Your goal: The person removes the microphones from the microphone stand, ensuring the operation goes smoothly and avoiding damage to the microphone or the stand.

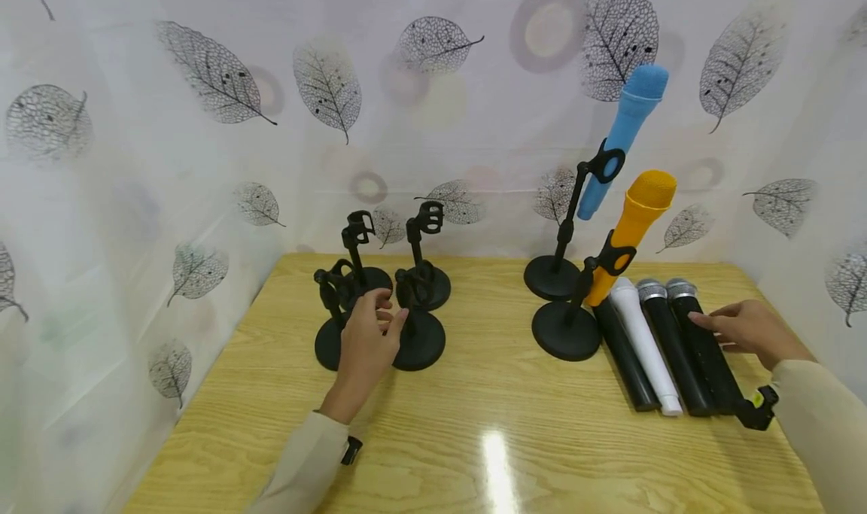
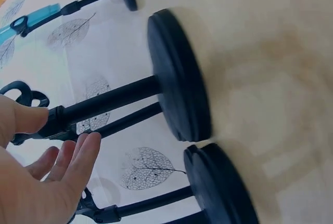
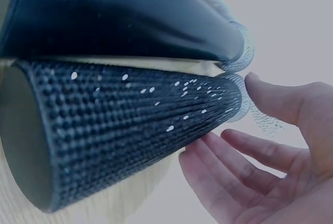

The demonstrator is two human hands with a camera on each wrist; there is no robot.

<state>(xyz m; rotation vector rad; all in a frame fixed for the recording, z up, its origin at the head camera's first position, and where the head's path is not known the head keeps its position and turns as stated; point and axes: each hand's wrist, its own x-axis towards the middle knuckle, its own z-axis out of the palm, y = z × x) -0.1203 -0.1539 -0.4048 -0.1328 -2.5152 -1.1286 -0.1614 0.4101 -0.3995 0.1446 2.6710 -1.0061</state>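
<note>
My left hand (image 1: 371, 329) is at the front right one of several bare black desk microphone stands. In the left wrist view, its thumb is by the neck of that stand (image 2: 114, 99), with the fingers spread below and not closed round it. My right hand (image 1: 755, 332) is beside the outermost black microphone (image 1: 707, 356). The right wrist view shows that microphone's studded body (image 3: 125, 125), the thumb near its silver mesh head and the fingers loosely extended along its side. Whether they touch it is hard to tell.
A blue microphone (image 1: 619, 141) and a yellow microphone (image 1: 630, 235) sit tilted in two stands at the back right. Beside the studded one lie a white microphone (image 1: 646, 348), a black microphone (image 1: 677, 352) and another dark one (image 1: 623, 360). A leaf-patterned curtain (image 1: 474, 123) backs the wooden table (image 1: 488, 401).
</note>
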